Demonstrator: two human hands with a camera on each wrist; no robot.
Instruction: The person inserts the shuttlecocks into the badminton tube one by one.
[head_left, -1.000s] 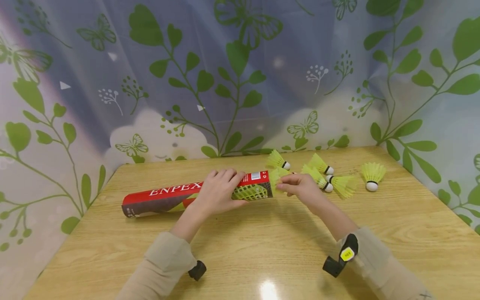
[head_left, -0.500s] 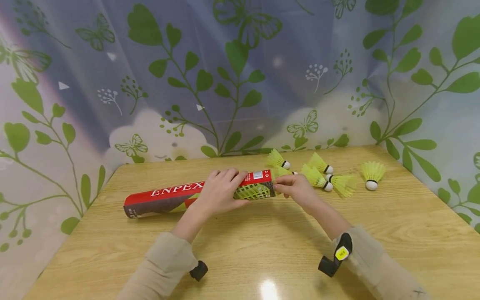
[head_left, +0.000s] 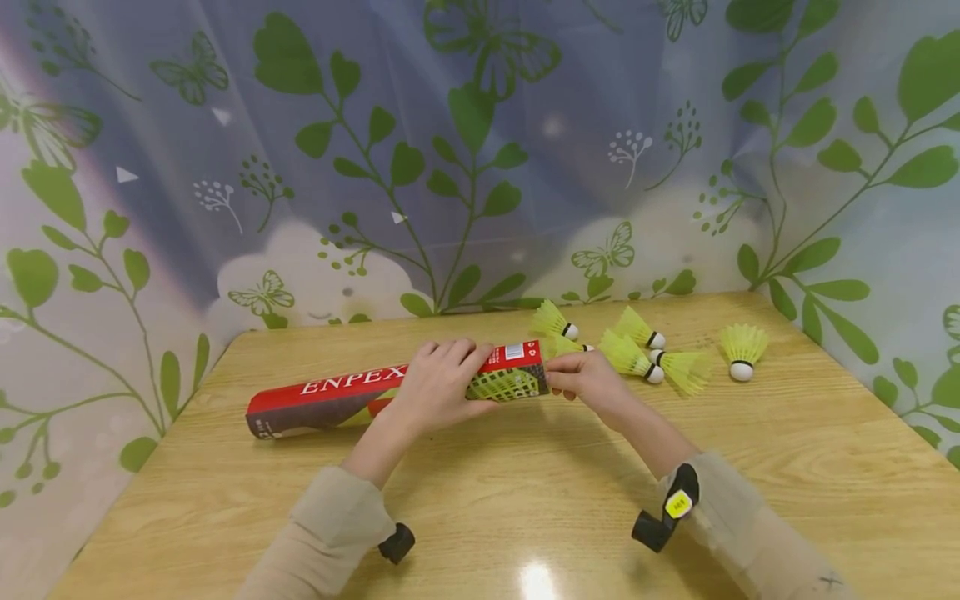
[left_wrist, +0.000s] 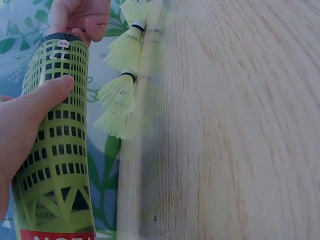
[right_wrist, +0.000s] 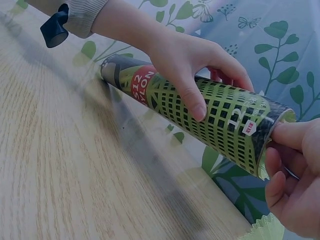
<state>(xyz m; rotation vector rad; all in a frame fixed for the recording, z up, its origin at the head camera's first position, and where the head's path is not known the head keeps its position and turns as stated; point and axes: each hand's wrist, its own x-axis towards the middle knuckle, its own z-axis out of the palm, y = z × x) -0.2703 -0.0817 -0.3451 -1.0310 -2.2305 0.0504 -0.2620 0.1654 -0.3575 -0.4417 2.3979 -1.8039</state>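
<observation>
In the head view my left hand [head_left: 442,383] grips a red, black and green shuttlecock tube [head_left: 330,396] lettered ENPEX, from above, near its right end. My right hand [head_left: 588,383] is at that open end. In the right wrist view, a pale yellow skirt edge of a shuttlecock [right_wrist: 263,170] shows in the tube mouth, and the right fingers pinch at it; its cork is hidden. One right finger reaches into the mouth, while others curl outside. The left thumb lies along the tube's netted print in the left wrist view.
Several yellow shuttlecocks with white corks lie behind and right of the right hand, including a skirt-down one [head_left: 682,367]. A single shuttlecock [head_left: 742,350] lies farther right. A patterned curtain [head_left: 480,167] hangs behind the wooden table [head_left: 480,508].
My right hand has moved left to the tube mouth, and the shuttlecock skirt seen between hand and tube has gone into the tube. The left hand keeps its grip, the tube barely shifting.
</observation>
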